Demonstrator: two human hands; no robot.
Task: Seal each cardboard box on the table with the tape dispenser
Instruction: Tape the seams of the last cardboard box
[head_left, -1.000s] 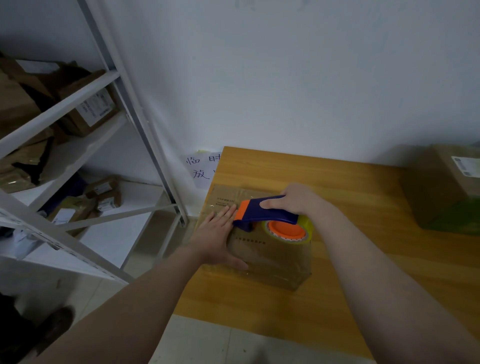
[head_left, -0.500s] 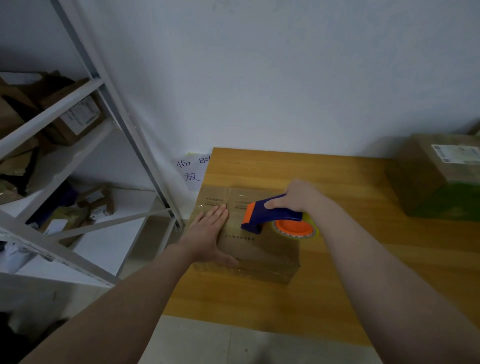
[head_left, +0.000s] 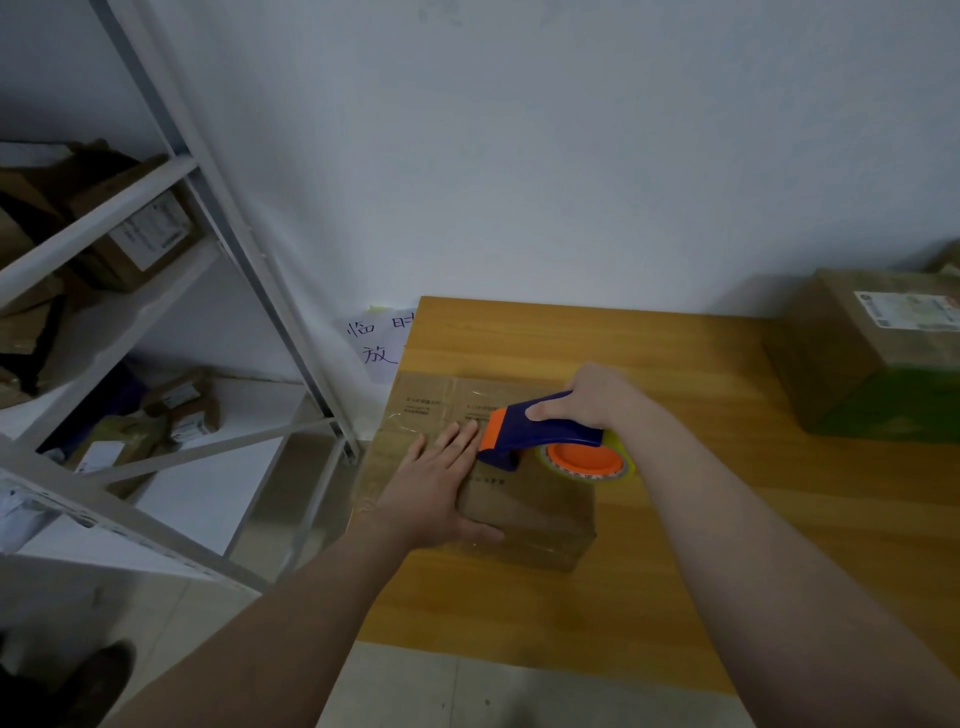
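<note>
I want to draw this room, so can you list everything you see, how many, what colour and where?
near box: one, brown, left end of table, under both hands
dispenser: one, blue and orange, on top of near box
far box: one, brown with green lower side and white label, right end of table
table: one, orange-brown wood, against wall
note: one, white with handwriting, on wall behind table's left corner
rack: one, white metal, left
parcels: several, brown, on rack's shelves
shoe: one, dark, floor bottom left
left hand: flat on near box
right hand: grips dispenser
</note>
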